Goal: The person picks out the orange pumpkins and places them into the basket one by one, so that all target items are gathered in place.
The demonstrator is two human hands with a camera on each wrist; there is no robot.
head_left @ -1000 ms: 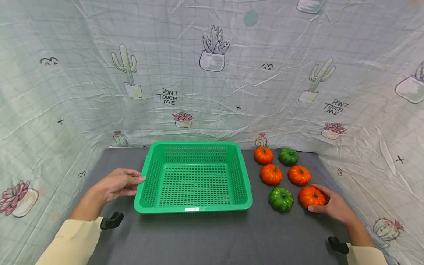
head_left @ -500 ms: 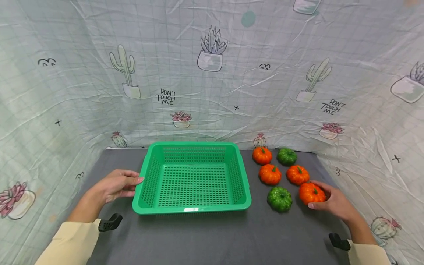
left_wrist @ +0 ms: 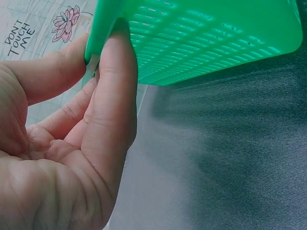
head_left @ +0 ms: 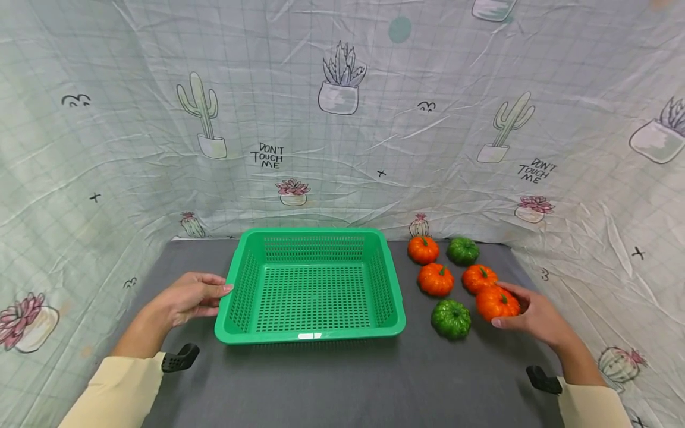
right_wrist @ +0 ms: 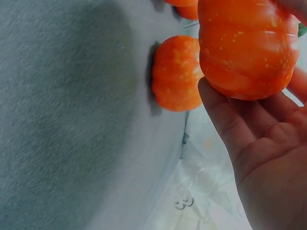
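Note:
My left hand (head_left: 189,299) pinches the left rim of a green plastic basket (head_left: 310,337), thumb on top and fingers under the edge, as the left wrist view shows. The basket has slotted walls and holds nothing. At the right, my right hand (head_left: 537,315) grips a small orange pumpkin (head_left: 496,303) with a green stem. In the right wrist view this pumpkin (right_wrist: 247,48) is raised above the table, thumb on one side and fingers on the other. Another orange pumpkin (head_left: 478,277) lies right behind it. To its left sits a green pumpkin (head_left: 451,319).
Two more orange pumpkins, one (head_left: 423,249) at the back and one (head_left: 436,279) nearer, stand right of the basket. A second green pumpkin (head_left: 463,251) is at the back. Printed cloth (head_left: 342,160) walls the grey table (head_left: 332,386) at the back and sides.
My right hand has lifted the orange pumpkin from the table and moved it slightly up and to the left. My left hand stays at the basket's rim.

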